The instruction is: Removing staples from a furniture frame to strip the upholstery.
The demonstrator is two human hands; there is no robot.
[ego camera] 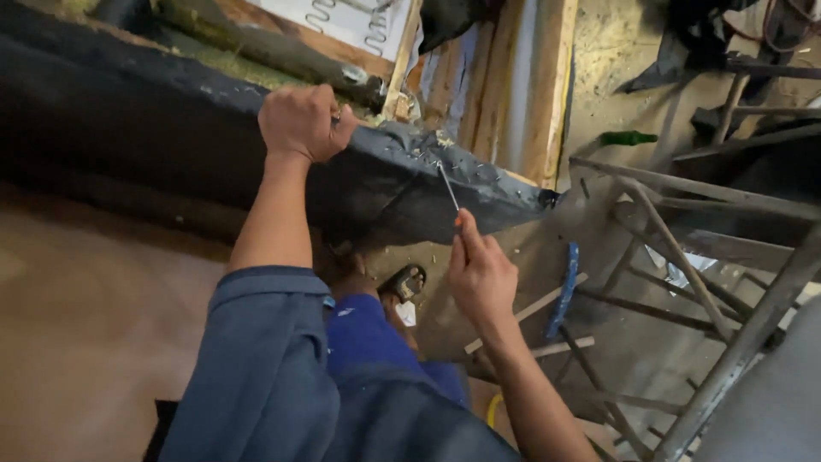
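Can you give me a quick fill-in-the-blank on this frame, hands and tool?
1. The left hand grips the dark ____ covering along the furniture frame's edge.
2. The right hand holds a thin metal tool with its tip pointing ____.
3. A ____ bottle lies on the floor.

Missing words: fabric; up; green

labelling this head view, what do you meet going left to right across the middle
left hand gripping the black fabric → thin metal tool in the right hand → blue strap → green bottle → metal frame
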